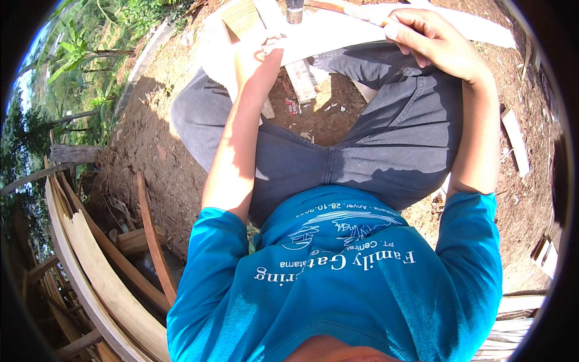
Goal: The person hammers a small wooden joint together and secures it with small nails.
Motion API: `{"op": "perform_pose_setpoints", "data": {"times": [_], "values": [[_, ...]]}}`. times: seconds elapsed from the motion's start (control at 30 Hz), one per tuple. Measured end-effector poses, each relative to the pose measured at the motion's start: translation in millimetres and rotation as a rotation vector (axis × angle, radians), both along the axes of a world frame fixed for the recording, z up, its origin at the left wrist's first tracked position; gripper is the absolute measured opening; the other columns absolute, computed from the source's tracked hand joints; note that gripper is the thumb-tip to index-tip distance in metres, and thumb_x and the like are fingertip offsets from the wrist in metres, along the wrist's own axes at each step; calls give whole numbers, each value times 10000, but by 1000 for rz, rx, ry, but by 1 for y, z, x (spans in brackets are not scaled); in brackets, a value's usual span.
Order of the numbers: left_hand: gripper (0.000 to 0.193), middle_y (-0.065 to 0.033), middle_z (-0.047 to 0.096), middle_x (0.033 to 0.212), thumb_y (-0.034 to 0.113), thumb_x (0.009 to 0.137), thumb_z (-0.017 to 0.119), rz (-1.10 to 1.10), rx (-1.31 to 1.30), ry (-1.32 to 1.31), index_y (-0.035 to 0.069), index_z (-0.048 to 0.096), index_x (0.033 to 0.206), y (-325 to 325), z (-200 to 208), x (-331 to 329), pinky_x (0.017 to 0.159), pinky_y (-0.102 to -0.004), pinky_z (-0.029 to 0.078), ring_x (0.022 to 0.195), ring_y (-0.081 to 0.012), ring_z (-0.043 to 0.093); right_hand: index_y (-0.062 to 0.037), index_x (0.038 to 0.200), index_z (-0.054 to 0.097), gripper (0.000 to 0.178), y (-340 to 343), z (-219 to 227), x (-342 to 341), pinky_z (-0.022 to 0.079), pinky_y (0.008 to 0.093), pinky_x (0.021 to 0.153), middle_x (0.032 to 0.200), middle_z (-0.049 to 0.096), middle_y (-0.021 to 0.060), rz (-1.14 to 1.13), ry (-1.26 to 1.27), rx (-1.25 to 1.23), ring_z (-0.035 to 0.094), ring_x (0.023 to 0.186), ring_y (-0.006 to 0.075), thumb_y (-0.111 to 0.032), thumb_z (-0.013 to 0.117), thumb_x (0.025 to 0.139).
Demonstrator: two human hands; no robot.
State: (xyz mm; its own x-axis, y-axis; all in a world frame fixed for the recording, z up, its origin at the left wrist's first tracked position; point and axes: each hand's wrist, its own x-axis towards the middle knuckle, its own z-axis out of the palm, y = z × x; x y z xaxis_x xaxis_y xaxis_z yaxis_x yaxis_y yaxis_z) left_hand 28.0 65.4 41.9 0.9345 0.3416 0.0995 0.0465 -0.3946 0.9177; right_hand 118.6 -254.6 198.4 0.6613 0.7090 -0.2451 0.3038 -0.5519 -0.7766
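Observation:
My right hand (pixel 431 42) is closed round the end of a brown wooden handle, that of a hammer (pixel 341 6). The hammer's dark head (pixel 294 12) is over a pale wooden board (pixel 344 37), left of this hand. Strong sunlight washes out the board, which lies across in front of my bent legs. On its left part rests my left hand (pixel 260 55), its fingers curled together. Glare hides whatever they may be pinching. Close beyond it is a yellowish wooden piece (pixel 243 18).
Below the board, between my legs, a short wood strip (pixel 300 81) and small chips lie on brown soil (pixel 319 123). Long split planks (pixel 102 253) are stacked at the lower left. Wood scraps (pixel 514 142) lie at right, and green plants (pixel 75 54) grow at upper left.

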Motion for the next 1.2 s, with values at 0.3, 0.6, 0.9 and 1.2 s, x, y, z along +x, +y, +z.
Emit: {"op": "perform_pose_setpoints", "data": {"times": [0.3, 0.6, 0.9, 1.2], "values": [[353, -26, 685, 1111, 137, 895, 629, -96, -177, 19, 17, 641, 1227, 10, -27, 2, 859, -262, 502, 994, -93, 623, -61, 1192, 652, 319, 37, 35, -22, 489, 240, 518, 763, 647, -4, -218, 148, -41, 557, 559, 71, -328, 516, 1082], [358, -14, 708, 1131, 242, 934, 633, -7, 375, 120, 95, 639, 1261, 74, -116, 31, 854, -230, 507, 1029, -89, 660, -80, 964, 608, 276, 52, 32, -23, 473, 243, 512, 697, 592, -21, -307, 123, 22, 553, 555, 78, -301, 497, 1087], [199, -52, 765, 950, 55, 875, 650, 25, 421, -140, 107, 745, 1041, -11, 10, 8, 795, -279, 561, 870, -165, 730, -101, 962, 605, 240, 37, 10, -10, 381, 239, 482, 670, 514, -45, -326, 38, 76, 457, 531, 61, -276, 497, 1086], [244, -70, 759, 975, 62, 873, 652, 1, 315, -185, 125, 734, 1093, -3, -4, 9, 781, -302, 557, 887, -198, 729, -83, 1067, 641, 225, 42, 2, -11, 360, 228, 482, 675, 512, -64, -325, -136, 86, 448, 538, 52, -283, 538, 1067]]}}
